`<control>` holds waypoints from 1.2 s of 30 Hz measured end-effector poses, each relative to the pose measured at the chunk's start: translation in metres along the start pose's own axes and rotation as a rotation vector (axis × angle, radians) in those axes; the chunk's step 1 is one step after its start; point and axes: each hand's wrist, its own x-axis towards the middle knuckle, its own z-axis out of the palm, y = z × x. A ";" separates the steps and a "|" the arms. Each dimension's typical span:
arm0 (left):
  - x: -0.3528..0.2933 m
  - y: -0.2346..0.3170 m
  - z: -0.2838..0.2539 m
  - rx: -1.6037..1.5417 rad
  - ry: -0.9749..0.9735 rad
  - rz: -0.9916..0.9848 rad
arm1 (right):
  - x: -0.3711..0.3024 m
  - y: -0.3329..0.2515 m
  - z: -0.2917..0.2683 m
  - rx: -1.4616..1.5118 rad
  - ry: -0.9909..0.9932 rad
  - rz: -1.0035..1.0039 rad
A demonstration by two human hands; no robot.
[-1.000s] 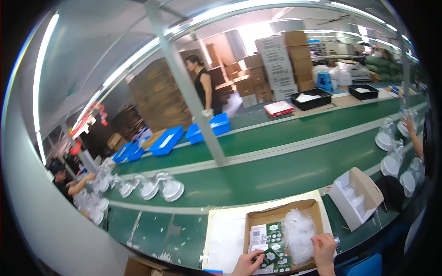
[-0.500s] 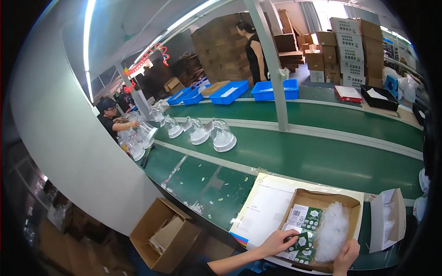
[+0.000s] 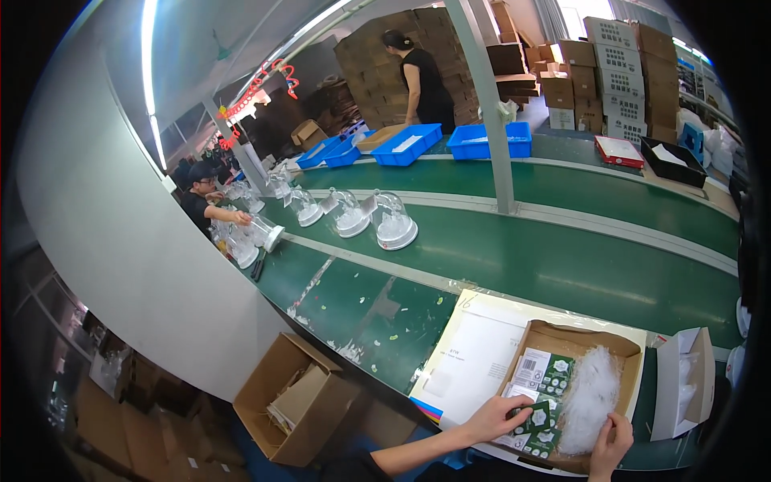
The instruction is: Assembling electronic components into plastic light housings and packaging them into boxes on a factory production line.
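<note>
A green card (image 3: 539, 417) is pinched between thumb and fingers of the left hand (image 3: 491, 419), over other cards (image 3: 557, 373) in the cardboard tray (image 3: 582, 337). The right hand (image 3: 613, 443) is at the white threads (image 3: 591, 395); I cannot tell if it grips any.

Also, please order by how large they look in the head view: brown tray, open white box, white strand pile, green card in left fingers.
1. Brown tray
2. Open white box and white strand pile: too alike to rank
3. Held green card
</note>
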 end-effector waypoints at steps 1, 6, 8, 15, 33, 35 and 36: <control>0.000 0.002 0.000 -0.006 -0.002 0.007 | 0.000 0.001 0.000 0.030 0.022 -0.001; 0.001 0.002 0.000 0.000 -0.017 -0.002 | 0.000 -0.003 0.000 0.080 0.064 0.031; 0.001 0.003 0.000 -0.010 -0.013 0.001 | 0.001 -0.006 -0.002 0.100 0.053 0.095; 0.001 0.002 -0.001 -0.002 -0.018 0.001 | -0.007 0.015 0.019 0.346 0.125 0.146; 0.000 0.002 0.006 -0.049 0.128 0.132 | -0.007 -0.010 -0.023 0.159 0.041 0.181; 0.000 0.000 0.004 -0.047 0.077 0.110 | -0.015 -0.003 -0.025 0.117 -0.033 0.311; 0.000 -0.002 0.004 -0.048 0.077 0.111 | -0.019 0.003 -0.024 0.116 -0.032 0.310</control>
